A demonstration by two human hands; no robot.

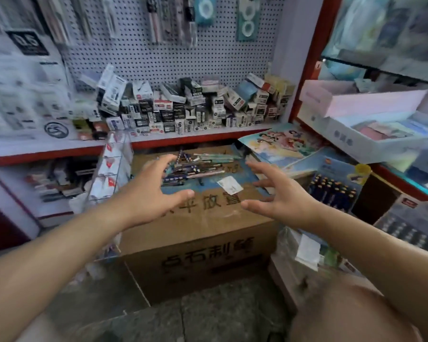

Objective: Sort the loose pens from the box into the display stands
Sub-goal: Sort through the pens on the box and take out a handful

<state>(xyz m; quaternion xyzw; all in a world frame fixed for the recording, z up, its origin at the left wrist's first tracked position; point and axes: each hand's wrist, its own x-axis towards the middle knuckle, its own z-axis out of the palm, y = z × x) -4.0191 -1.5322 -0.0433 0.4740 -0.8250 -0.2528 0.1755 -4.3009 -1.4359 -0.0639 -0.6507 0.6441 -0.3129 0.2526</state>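
A heap of loose pens (pixel 200 166), dark blue, teal and pink, lies on top of a closed cardboard box (pixel 198 245) printed with dark characters. My left hand (pixel 151 191) hovers at the heap's left edge with fingers spread and slightly curved, holding nothing. My right hand (pixel 279 196) is stretched out to the right of the heap, fingers spread, also holding nothing. A clear acrylic display stand (pixel 111 169) with tiered slots stands just left of the box.
A shelf (pixel 183 138) behind the box carries several stacked small pen cartons under a pegboard (pixel 173 53) with hanging packs. Illustrated books (pixel 284 141) and a blue pen display (pixel 334 186) sit to the right. The floor is grey stone.
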